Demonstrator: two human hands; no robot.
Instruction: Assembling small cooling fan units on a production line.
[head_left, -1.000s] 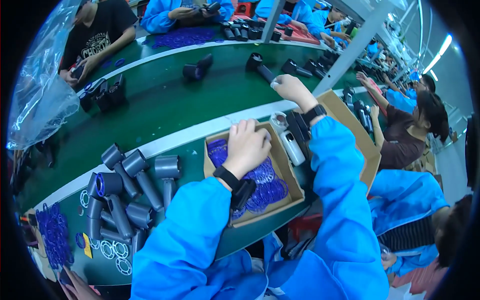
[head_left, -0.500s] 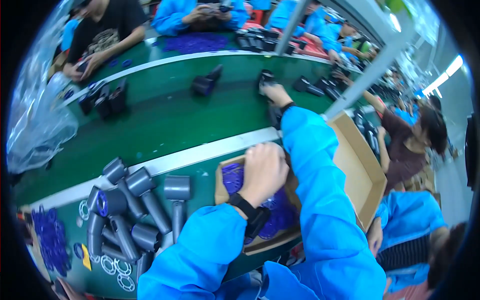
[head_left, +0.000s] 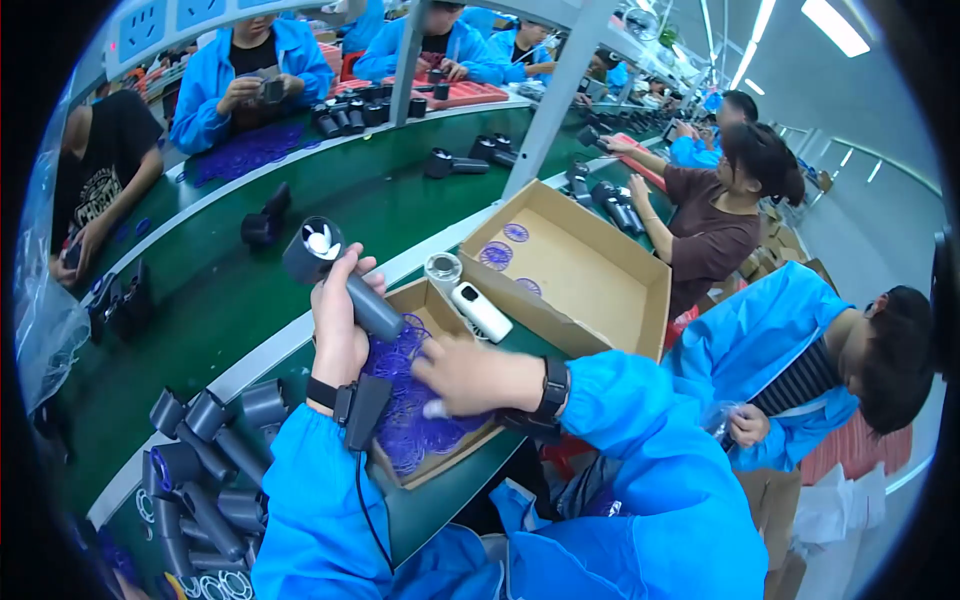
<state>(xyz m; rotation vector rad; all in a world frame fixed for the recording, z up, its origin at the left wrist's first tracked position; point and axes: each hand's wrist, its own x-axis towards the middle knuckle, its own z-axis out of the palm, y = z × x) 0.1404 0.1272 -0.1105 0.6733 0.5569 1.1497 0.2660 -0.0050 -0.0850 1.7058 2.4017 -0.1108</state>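
A left hand (head_left: 338, 318) wraps the handle of a smooth, tubular grey housing (head_left: 375, 310) over a cardboard box (head_left: 414, 478) of thin purple rings (head_left: 405, 432). The right hand (head_left: 465, 375) blurs above them, its grip unclear. A glossy white device (head_left: 484, 313) lies between the box and 1 larger carton (head_left: 575, 262).

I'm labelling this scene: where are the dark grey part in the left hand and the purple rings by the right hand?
Dark grey part (head_left: 376, 309): head view, on its handle.
Purple rings (head_left: 416, 430): head view, on the heap's middle.
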